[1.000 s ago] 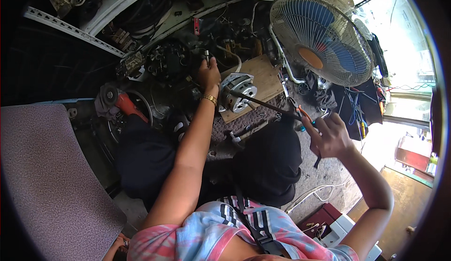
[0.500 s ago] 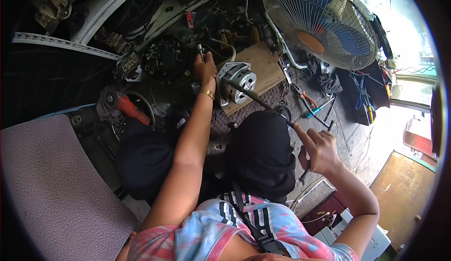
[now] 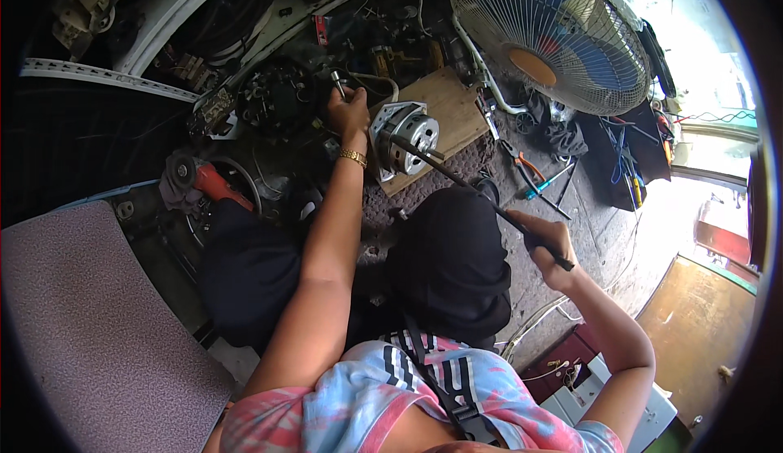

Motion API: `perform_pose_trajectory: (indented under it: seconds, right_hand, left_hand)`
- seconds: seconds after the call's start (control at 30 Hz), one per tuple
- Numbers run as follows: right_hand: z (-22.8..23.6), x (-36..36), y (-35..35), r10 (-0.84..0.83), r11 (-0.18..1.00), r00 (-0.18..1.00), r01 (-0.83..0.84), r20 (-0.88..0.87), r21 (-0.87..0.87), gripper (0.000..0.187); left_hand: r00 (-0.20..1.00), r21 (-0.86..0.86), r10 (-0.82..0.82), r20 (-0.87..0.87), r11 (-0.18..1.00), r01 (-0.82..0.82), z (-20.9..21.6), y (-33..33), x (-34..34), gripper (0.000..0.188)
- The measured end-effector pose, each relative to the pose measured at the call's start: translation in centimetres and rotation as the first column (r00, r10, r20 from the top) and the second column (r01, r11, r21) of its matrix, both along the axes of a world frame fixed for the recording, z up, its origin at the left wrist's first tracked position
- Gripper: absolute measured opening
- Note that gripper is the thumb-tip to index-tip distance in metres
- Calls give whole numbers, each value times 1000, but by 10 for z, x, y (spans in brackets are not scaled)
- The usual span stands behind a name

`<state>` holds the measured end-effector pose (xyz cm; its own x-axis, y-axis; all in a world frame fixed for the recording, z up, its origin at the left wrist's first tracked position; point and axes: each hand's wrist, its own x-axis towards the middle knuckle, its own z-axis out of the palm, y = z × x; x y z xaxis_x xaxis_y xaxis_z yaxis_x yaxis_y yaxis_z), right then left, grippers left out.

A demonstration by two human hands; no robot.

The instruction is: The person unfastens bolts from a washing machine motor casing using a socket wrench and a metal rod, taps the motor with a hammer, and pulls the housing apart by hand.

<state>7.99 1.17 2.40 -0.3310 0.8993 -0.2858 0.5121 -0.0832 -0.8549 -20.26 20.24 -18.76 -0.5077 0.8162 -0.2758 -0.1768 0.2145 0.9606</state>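
Left hand (image 3: 349, 113): closed around a metal socket tool (image 3: 338, 83), left of the motor.
Right hand (image 3: 549, 245): clenched on a dark bar (image 3: 453, 176), near right.
Bar: slants far left to the motor's face; contact unclear.
Motor (image 3: 422, 130): on a wooden board (image 3: 457, 113), between the hands.
Pliers (image 3: 519, 158): on the floor (image 3: 599, 229), right of the board.
Fan (image 3: 534, 66): far right.

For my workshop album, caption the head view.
Left grip holding a shiny metal tool, right grip on a dark bar slanting toward a silver motor, fan nearby.
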Motion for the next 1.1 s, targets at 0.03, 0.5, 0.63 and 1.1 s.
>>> perform_pose_trajectory:
  seconds: [0.03,0.5,0.63,1.1]
  right_hand:
    - [3,3,2,43,999,997,-43,68,-2,61]
    - [12,1,10,-131,963,991,126,-4,-239,57]
    - [14,-3,9,-257,902,965,218,-58,-371,61]
    - [-4,-2,3,-622,602,725,203,-295,-772,66]
  left_hand:
    - [1000,15,-25,2,1000,25,0,0,-3,22]
    - [993,112,114,42,987,-118,-11,-6,-1,20]
    - [998,90,58,27,994,-61,-8,-4,1,20]
    - [988,109,150,-39,983,-145,-14,10,-5,25]
